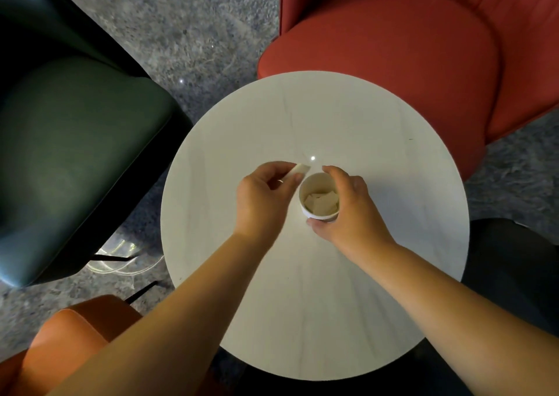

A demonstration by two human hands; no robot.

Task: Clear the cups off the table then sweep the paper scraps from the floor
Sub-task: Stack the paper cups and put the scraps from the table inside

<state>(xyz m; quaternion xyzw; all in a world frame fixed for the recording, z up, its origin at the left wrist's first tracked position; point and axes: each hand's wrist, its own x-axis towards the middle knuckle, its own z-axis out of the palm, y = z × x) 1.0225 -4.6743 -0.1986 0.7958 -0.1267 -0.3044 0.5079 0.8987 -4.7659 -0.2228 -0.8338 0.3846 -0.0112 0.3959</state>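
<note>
Chairs [393,47] ring round table [378,153]; right grip [348,211] holds cup [320,199], left grip [263,196] pinches scrap [298,170].

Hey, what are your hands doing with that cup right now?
Right hand grips paper cup, scraps inside. Left hand pinches paper scrap beside it. Nothing blocking.

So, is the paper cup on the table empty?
No, the paper cup, gripped by the right hand, has paper scraps inside.

Lounge or café seating corner.
A round white table [314,117] ringed by upholstered armchairs: red [408,47], dark green [75,153], orange [75,335].
</note>
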